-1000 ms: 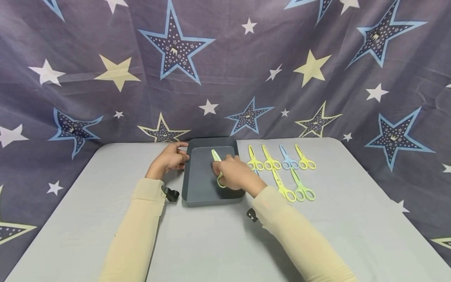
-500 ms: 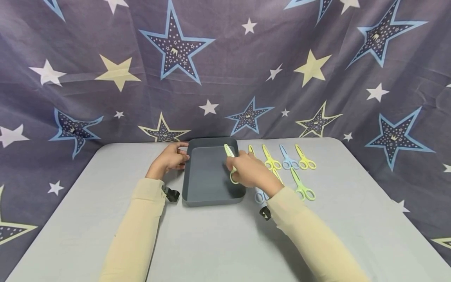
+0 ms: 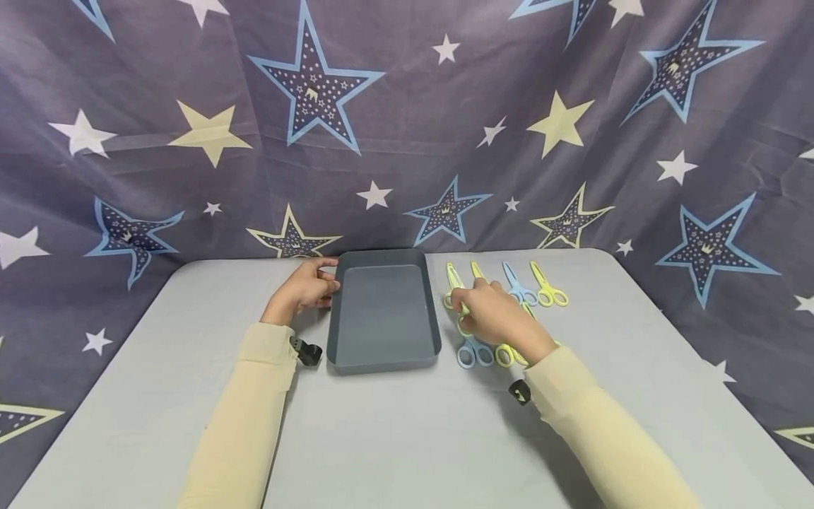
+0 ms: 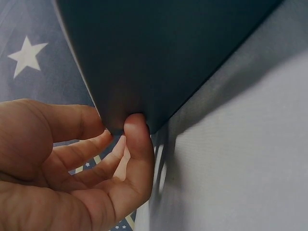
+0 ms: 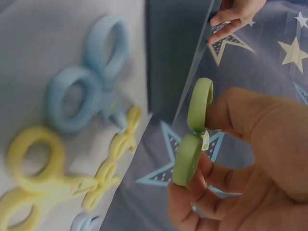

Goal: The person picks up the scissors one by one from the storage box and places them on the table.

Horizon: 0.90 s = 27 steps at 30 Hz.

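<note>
My right hand (image 3: 492, 314) pinches a pair of light green scissors (image 5: 186, 161) by the finger loops, with the thumb on one side and fingertips on the other. In the head view it hovers over the scissors right of the tray and hides part of them. My left hand (image 3: 307, 286) is at the left side of a dark grey tray (image 3: 332, 332). Its fingertips touch the tray's outer wall near a corner in the left wrist view. Under my right hand lie blue scissors (image 3: 475, 353) and yellow scissors (image 3: 511, 355).
Along the back of the row are more blue scissors (image 3: 516, 283) and yellow scissors (image 3: 548, 286). A grey cloth covers the table (image 3: 381, 438). Behind its far edge hangs a star-patterned curtain (image 3: 394, 141).
My right hand has carried the light green scissors rightward, from over the tray to over the scissors on the table. My left hand and the tray have stayed in place.
</note>
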Tool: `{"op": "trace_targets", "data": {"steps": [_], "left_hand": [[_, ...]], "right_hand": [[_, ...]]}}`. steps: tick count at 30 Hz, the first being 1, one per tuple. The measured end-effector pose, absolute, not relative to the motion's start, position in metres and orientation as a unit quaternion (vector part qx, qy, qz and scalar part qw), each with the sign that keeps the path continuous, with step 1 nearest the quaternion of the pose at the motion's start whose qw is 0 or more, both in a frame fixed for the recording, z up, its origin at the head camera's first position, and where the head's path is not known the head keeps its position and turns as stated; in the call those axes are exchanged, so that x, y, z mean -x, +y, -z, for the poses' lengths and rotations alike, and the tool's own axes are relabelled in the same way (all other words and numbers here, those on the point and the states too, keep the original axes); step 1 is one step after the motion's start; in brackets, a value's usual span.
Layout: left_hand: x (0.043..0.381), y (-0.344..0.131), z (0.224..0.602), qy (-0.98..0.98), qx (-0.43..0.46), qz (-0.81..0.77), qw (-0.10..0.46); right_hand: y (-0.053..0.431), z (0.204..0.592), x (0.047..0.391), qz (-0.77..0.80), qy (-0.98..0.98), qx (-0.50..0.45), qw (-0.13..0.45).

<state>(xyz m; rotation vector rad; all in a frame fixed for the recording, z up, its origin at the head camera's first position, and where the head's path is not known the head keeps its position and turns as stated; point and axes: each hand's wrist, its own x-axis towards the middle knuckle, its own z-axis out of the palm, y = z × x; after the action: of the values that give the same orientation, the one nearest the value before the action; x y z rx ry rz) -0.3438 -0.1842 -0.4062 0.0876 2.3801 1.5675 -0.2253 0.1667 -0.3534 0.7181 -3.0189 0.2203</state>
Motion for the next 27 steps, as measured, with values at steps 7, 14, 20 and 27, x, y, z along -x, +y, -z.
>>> {"op": "trace_targets", "data": {"steps": [7,14,20,27], "left_hand": [[0.344,-0.185,0.404,0.825,-0.026,-0.546,0.144],[0.344,-0.185,0.403,0.825,-0.027,-0.545,0.146],[0.343,-0.184,0.404,0.827,-0.027,-0.542,0.145],[0.344,-0.184,0.405,0.828,-0.026,-0.54,0.146]], "right_hand": [[0.191,0.357,0.223,-0.069,-0.97,-0.233,0.013],[0.215,0.36,0.217,-0.065,-0.977,-0.203,0.007],[0.234,0.366,0.212,-0.068,-0.979,-0.192,0.017],[0.26,0.373,0.206,-0.069,-0.982,-0.173,0.014]]}}
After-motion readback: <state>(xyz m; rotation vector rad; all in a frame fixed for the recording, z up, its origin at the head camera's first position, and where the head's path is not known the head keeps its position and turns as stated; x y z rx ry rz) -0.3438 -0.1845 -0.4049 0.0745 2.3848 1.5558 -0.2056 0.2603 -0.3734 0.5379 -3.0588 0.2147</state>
